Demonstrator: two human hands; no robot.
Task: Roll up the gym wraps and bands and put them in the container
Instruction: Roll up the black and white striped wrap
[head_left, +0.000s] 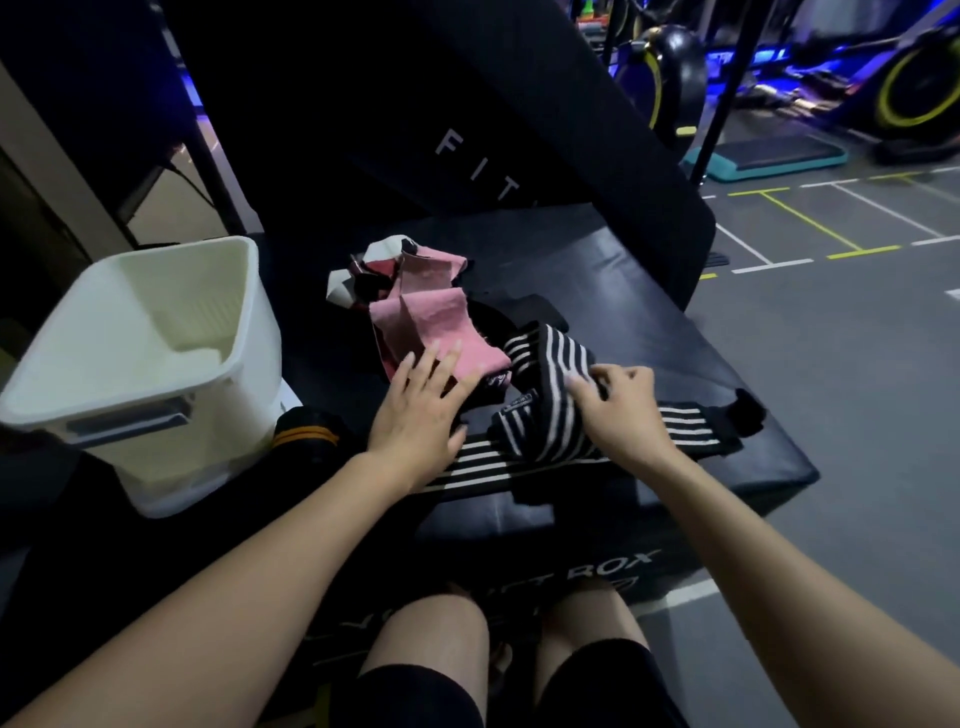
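A black-and-white striped wrap lies bunched and partly unrolled on the black plyo box. Its tail runs left under my left wrist and right toward the box edge. My right hand pinches a fold of the striped wrap with curled fingers. My left hand lies flat with spread fingers, over the edge of the pink band and the striped tail. More pink, white and black bands are piled behind. A white plastic container stands to the left, open.
A black padded board leans behind the box. A black item with orange stripes lies between container and box. Gym floor with painted lines spreads to the right, with exercise bikes and a teal step far back. My knees are below.
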